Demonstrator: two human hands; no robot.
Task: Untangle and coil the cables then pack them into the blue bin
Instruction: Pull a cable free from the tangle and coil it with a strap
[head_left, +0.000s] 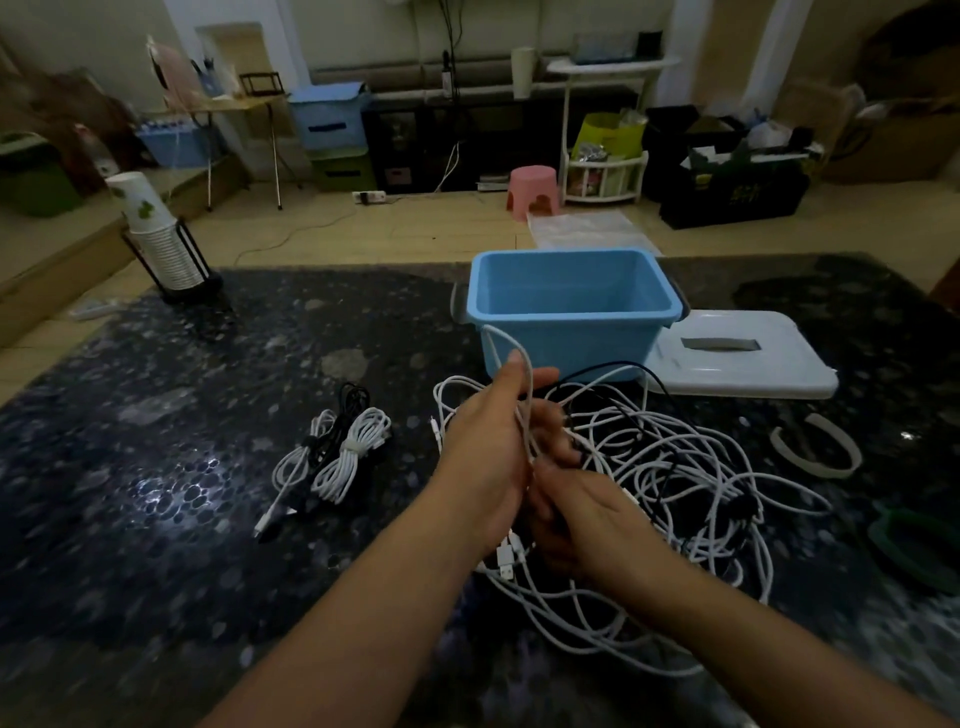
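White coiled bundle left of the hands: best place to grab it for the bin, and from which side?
Take the white coiled bundle at its waist, where a wrap cinches the loops, coming from above. The loops flare at both ends and would likely slip apart; the tied middle is narrow and should hold together. A black bundle lies against its left side, so approach from the right.

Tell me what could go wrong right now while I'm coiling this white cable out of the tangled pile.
The white cable in your left hand and right hand still runs into the tangled pile of white and black cables; pulling may tighten knots. The loose pile could also drag into the open blue plastic bin just behind it. The bundled coils nearby might get snagged.
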